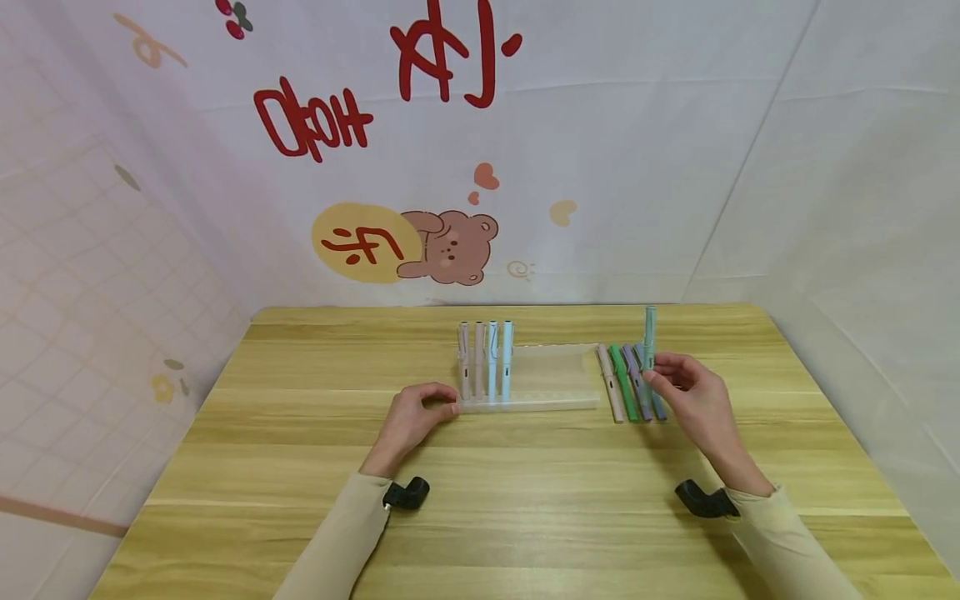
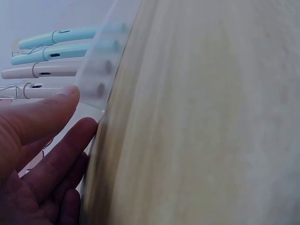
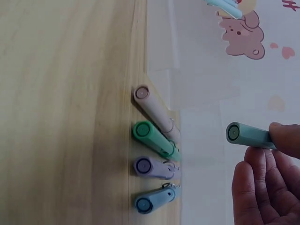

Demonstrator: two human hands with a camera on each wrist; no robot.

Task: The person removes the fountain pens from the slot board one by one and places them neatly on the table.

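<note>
The pens look like smooth plastic, the stand glossy plastic — the tabletop wood-grained.

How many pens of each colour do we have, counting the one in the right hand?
Pale pinkish pens: 3
Light blue pens: 2
Bright green pen: 1
Purple pen: 1
Darker blue pen: 1
Muted green pen, in the right hand: 1
Total: 9

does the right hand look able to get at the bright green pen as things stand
Probably not directly: the right hand pinches a pale green pen, likely needing to set it down first. Otherwise the way looks free, with the bright green pen uncovered between the beige pen and the purple pen.
</note>
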